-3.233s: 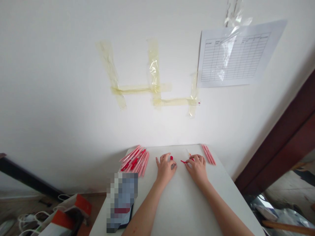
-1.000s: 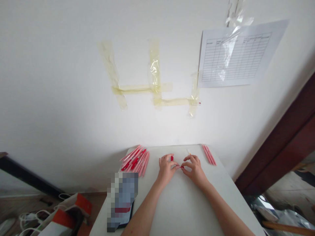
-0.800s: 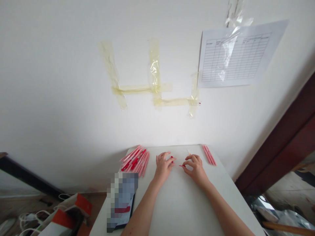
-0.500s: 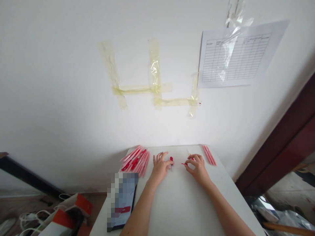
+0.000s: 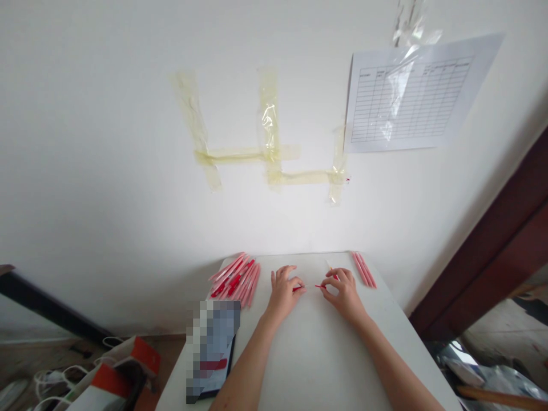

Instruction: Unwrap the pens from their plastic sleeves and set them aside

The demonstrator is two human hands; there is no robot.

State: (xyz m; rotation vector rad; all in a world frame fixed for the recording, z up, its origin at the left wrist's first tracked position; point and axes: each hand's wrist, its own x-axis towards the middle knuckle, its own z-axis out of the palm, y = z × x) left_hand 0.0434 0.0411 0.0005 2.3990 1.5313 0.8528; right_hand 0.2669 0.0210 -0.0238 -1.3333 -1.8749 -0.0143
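My left hand (image 5: 285, 292) pinches a small red-and-clear piece (image 5: 298, 289) between thumb and forefinger, its clear end pointing right. Facing it across a small gap, my right hand (image 5: 342, 291) grips a thin red stick (image 5: 318, 286), whose tip points left at the clear end. The two pieces look apart. Behind the right fingers lies another slim part (image 5: 329, 265) with a clear end and some orange-red, mostly covered by the hand. Fingers hide much of both held pieces.
Pink pens (image 5: 244, 282) with some red parts are heaped on the table's left. Several more pink pens (image 5: 363, 269) lie at the back right. A phone or tablet (image 5: 233, 342), partly blurred, rests by my left forearm. The white wall (image 5: 299, 228) borders the table's far edge.
My left hand has shifted slightly right and turned the red-and-clear piece from upright to lying sideways, toward the red stick. My right hand stays almost in place.
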